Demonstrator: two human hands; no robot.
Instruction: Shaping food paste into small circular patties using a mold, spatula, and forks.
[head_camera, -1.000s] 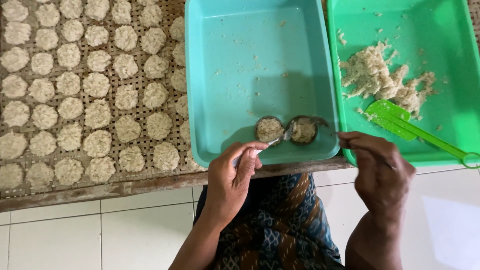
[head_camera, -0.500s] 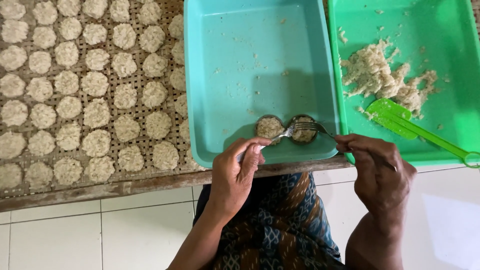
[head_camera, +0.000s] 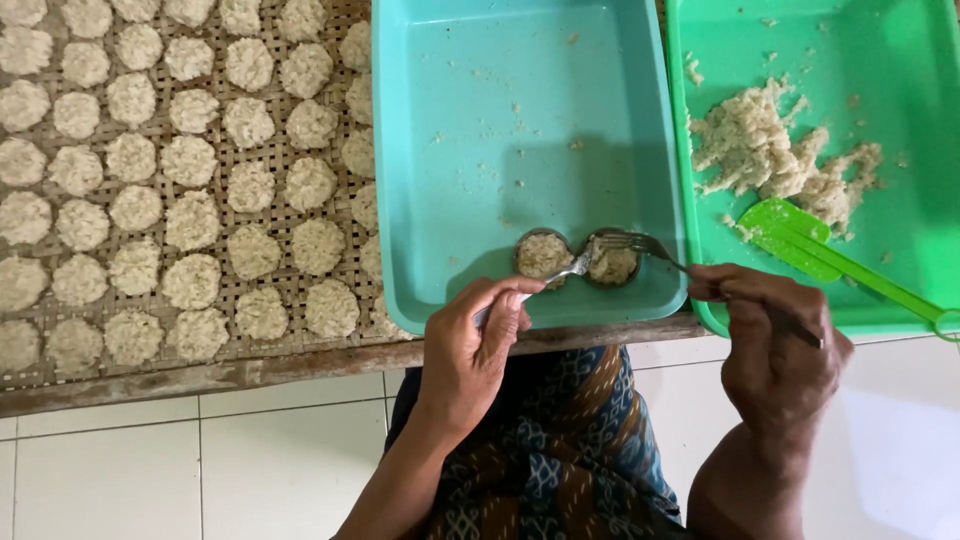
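Two small round moulds filled with pale rice mash, one on the left (head_camera: 542, 255) and one on the right (head_camera: 613, 263), sit side by side at the near edge of a teal tray (head_camera: 480, 120). My left hand (head_camera: 478, 345) grips a metal utensil (head_camera: 562, 274) whose tip rests between the two moulds. My right hand (head_camera: 770, 335) holds a metal fork (head_camera: 640, 244), its tines lying on the right mould. Both hands hover over the trays' near rims.
A green tray (head_camera: 900, 60) at the right holds a heap of rice mash (head_camera: 775, 150) and a green plastic spatula (head_camera: 830, 260). At the left, a woven bamboo mat (head_camera: 215, 215) carries several rows of round flat patties. White floor tiles lie below.
My right hand has moved the fork left onto the right mould. My left hand has shifted slightly toward the moulds with its utensil.
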